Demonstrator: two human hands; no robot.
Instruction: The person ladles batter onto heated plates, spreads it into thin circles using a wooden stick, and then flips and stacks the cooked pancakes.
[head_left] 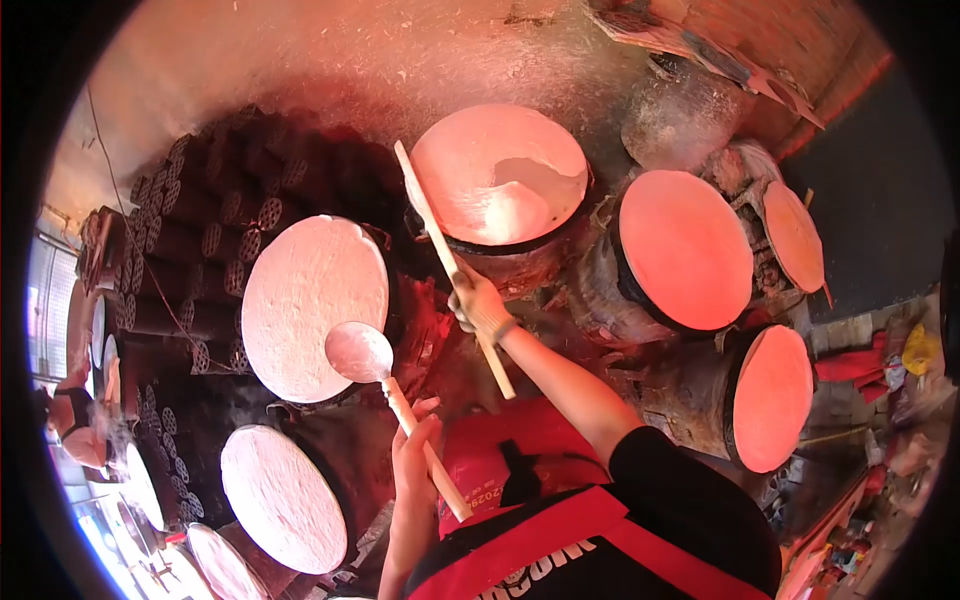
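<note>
My left hand (415,450) grips the wooden handle of a round metal ladle (358,352), whose bowl hovers at the edge of a cloth-topped steamer drum (315,305) covered in white batter. My right hand (478,305) holds a long flat wooden stick (432,225) that slants up toward another drum (500,185), where a white patch covers only part of the pink cloth. A second white-coated drum (280,495) sits below the ladle.
Three more pink-topped drums (685,250) (790,235) (770,395) stand to the right. Stacked honeycomb coal briquettes (200,230) fill the left side. Another person (70,420) is at the far left edge. Cloths and clutter (870,365) lie at the right.
</note>
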